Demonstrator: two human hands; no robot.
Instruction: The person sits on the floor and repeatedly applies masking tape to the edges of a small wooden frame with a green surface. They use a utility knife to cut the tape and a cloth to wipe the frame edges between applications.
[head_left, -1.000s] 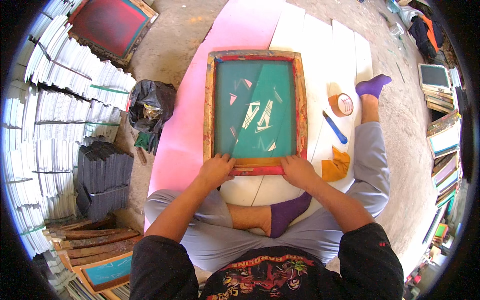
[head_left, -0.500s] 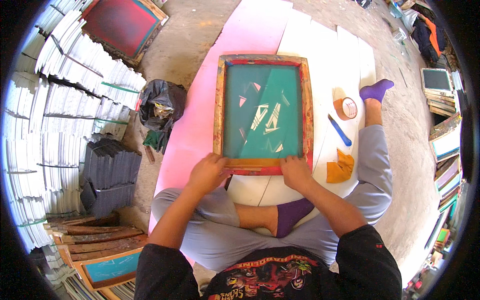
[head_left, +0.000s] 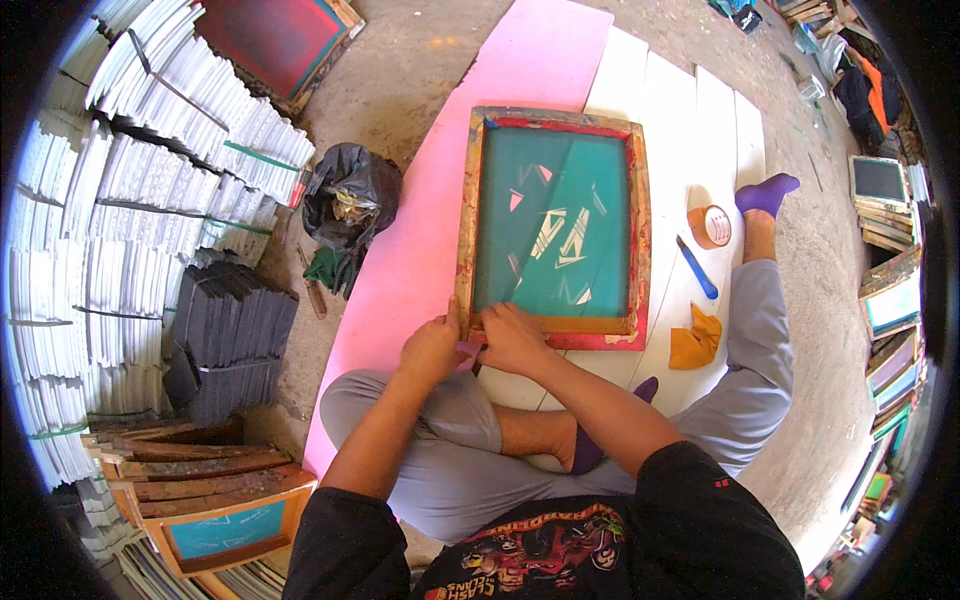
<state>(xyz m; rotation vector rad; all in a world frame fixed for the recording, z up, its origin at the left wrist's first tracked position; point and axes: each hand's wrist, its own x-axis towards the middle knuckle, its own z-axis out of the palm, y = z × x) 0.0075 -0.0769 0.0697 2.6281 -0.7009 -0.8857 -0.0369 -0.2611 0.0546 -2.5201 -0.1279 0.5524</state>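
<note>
The fingers (head_left: 494, 321) of the right hand (head_left: 515, 338) are curled over the near left corner of a framed screen (head_left: 556, 205). The left hand (head_left: 430, 348) is placed just beside it, with its fingers mostly folded and one digit extended along the frame's left edge. A small mauve patch (head_left: 468, 352) is seen between the hands; whether it is gripped cannot be told. The right forearm (head_left: 610, 405) is slanted across toward the left, while the left forearm (head_left: 380, 435) is directed nearly straight ahead.

The screen is laid flat on a pink sheet (head_left: 425, 240) and white sheets (head_left: 665, 150), its green mesh marked with pale slanted shapes. To its right are set a brown tape roll (head_left: 707, 230), with tiny red print inside, a blue cutter (head_left: 698, 270) and a mustard-coloured cloth (head_left: 695, 340).

Nearer the body, lettering is printed in red and yellow around figures on the black T-shirt (head_left: 560, 550); a small red mark is borne by its right sleeve. Bound white stacks (head_left: 130, 260) are piled on the far left.
</note>
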